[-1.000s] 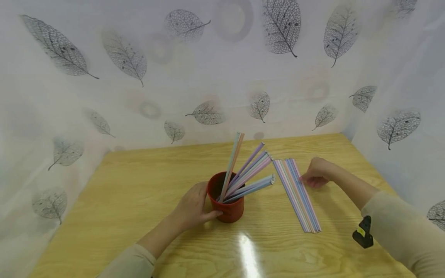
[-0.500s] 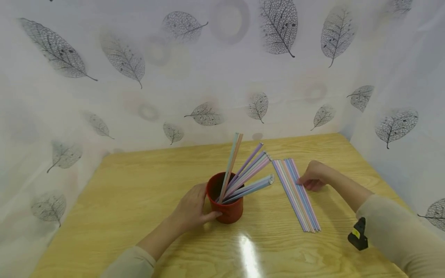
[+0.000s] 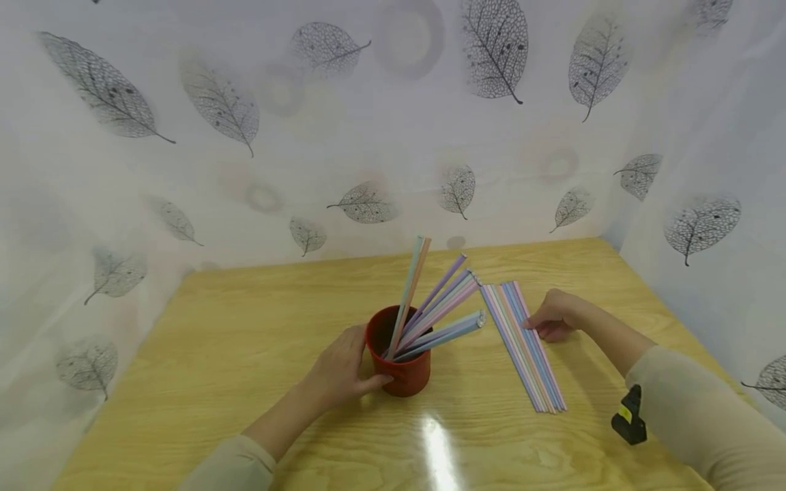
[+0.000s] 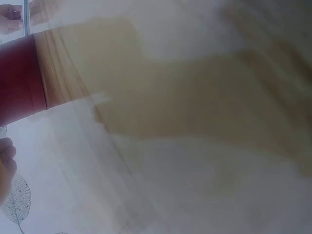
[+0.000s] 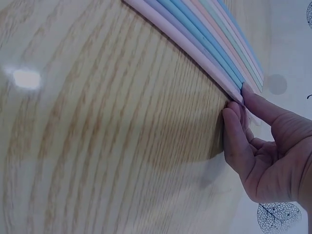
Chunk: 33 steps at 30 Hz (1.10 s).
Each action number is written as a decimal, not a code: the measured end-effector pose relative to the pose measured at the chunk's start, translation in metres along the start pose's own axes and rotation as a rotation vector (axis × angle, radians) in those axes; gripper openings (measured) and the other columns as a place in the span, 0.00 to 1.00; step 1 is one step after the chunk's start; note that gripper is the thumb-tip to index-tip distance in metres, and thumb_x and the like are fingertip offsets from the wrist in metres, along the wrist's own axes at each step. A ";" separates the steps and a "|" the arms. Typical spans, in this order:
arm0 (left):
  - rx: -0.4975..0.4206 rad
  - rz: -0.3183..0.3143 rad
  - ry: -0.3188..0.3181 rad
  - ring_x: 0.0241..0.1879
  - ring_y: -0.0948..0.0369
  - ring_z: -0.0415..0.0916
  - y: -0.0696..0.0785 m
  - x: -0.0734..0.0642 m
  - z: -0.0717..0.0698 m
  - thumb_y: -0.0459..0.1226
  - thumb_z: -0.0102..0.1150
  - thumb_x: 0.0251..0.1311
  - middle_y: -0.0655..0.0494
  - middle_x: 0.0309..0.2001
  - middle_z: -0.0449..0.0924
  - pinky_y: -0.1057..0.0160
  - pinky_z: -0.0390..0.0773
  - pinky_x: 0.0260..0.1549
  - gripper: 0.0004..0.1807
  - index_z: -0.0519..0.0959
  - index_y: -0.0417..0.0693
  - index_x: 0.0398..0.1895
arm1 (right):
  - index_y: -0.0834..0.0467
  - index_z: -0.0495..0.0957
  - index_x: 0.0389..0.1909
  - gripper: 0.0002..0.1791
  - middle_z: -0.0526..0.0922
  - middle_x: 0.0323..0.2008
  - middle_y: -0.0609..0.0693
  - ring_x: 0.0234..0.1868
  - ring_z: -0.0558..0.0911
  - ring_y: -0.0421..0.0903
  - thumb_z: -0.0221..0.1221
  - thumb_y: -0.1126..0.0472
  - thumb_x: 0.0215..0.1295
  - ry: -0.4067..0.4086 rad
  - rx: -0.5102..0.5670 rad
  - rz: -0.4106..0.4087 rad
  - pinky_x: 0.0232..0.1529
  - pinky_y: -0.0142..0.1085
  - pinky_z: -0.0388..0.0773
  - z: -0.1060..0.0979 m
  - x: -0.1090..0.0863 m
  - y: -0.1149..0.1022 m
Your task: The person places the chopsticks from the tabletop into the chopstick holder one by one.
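On the left, my left hand (image 3: 340, 361) grips a red cup (image 3: 402, 378), its thumb along the near side and fingers round the left. Several slim pastel sticks (image 3: 451, 300) stand tilted in that cup. To its right, more pastel sticks (image 3: 524, 348) lie side by side in a flat row on the table. My right hand (image 3: 559, 315) is at the right edge of the row. In the right wrist view, its thumb (image 5: 258, 105) presses over the outermost pink stick (image 5: 195, 51), curled fingers against the side. The left wrist view catches only part of the cup (image 4: 19, 78).
The wood-grain table (image 3: 258, 327) reaches back to a pale leaf-printed cloth (image 3: 393, 136), which also hangs at both sides. A small black device (image 3: 629, 414) with a yellow patch sits at the right sleeve (image 3: 681, 399). Glare marks the table's front.
My right hand has shifted slightly left and nearer, its thumb now over the edge of the row. The left hand and the cup have stayed in place.
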State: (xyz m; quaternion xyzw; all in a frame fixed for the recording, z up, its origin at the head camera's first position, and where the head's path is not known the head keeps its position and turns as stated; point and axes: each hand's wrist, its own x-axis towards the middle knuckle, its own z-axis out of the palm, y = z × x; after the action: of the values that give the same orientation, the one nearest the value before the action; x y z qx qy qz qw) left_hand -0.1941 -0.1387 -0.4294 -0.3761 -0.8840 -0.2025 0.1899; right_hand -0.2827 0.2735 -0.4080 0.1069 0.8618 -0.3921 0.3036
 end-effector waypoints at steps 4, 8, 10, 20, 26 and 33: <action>-0.016 -0.009 -0.003 0.54 0.52 0.72 0.000 0.000 0.001 0.67 0.43 0.57 0.45 0.54 0.73 0.55 0.76 0.53 0.46 0.62 0.37 0.63 | 0.65 0.76 0.23 0.11 0.75 0.13 0.47 0.15 0.77 0.38 0.68 0.63 0.53 -0.005 0.007 -0.005 0.23 0.31 0.81 -0.001 0.000 0.001; -0.016 -0.010 0.000 0.55 0.52 0.72 -0.001 0.000 0.001 0.66 0.44 0.57 0.45 0.55 0.73 0.54 0.76 0.53 0.46 0.62 0.37 0.63 | 0.66 0.78 0.24 0.09 0.76 0.13 0.47 0.15 0.77 0.38 0.67 0.65 0.54 -0.011 0.010 -0.008 0.23 0.30 0.81 -0.001 0.000 0.000; -0.011 -0.007 0.004 0.55 0.52 0.72 -0.001 0.000 0.001 0.67 0.43 0.57 0.45 0.54 0.73 0.54 0.76 0.53 0.46 0.62 0.37 0.63 | 0.67 0.78 0.25 0.08 0.76 0.14 0.47 0.16 0.77 0.38 0.66 0.66 0.54 -0.011 0.005 -0.014 0.23 0.31 0.81 0.000 0.000 -0.001; 0.003 0.031 0.041 0.54 0.51 0.73 -0.002 0.000 0.003 0.67 0.42 0.58 0.44 0.53 0.74 0.54 0.76 0.53 0.46 0.64 0.35 0.62 | 0.70 0.79 0.31 0.10 0.78 0.16 0.49 0.18 0.80 0.39 0.64 0.65 0.56 -0.038 0.040 -0.058 0.27 0.34 0.83 -0.010 -0.008 -0.006; 0.010 0.037 0.055 0.54 0.50 0.73 -0.002 0.000 0.005 0.67 0.39 0.59 0.43 0.53 0.74 0.53 0.76 0.53 0.46 0.64 0.34 0.61 | 0.72 0.78 0.34 0.10 0.80 0.18 0.49 0.20 0.82 0.41 0.62 0.66 0.59 -0.071 0.107 -0.094 0.30 0.35 0.83 -0.016 -0.011 -0.010; 0.022 0.058 0.073 0.52 0.50 0.73 -0.003 0.001 0.004 0.67 0.39 0.59 0.43 0.51 0.75 0.53 0.77 0.52 0.46 0.65 0.34 0.60 | 0.67 0.79 0.31 0.06 0.80 0.20 0.49 0.22 0.82 0.39 0.59 0.66 0.62 -0.132 0.174 -0.130 0.34 0.33 0.83 -0.019 -0.014 -0.020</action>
State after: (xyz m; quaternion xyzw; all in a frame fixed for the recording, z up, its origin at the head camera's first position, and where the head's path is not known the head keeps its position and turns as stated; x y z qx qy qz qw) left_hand -0.1974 -0.1377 -0.4330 -0.3920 -0.8673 -0.2008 0.2322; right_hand -0.2878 0.2749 -0.3776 0.0506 0.8077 -0.4905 0.3231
